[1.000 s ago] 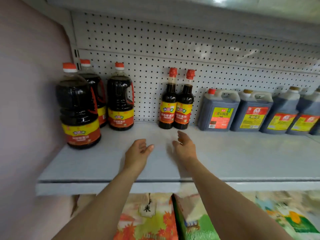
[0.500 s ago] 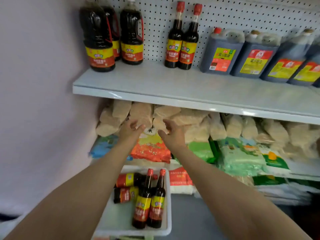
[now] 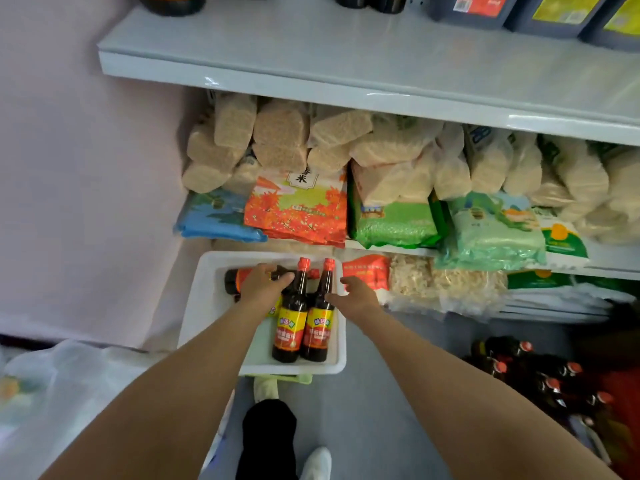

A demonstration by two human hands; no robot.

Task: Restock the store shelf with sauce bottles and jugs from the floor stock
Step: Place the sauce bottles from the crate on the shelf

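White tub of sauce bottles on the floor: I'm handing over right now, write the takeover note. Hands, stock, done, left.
Left hand: down in the white tub, fingers curled over the lying bottle; not lifted.
Right hand: open, beside the two upright bottles, holding nothing.
Stock: another bottle seems to lie under the left hand, mostly hidden. More bottles on the floor at right.
Done: upper shelf carries jugs and bottles at the back; its front is bare.
Left: lift the tub bottles onto that shelf, then the floor stock.
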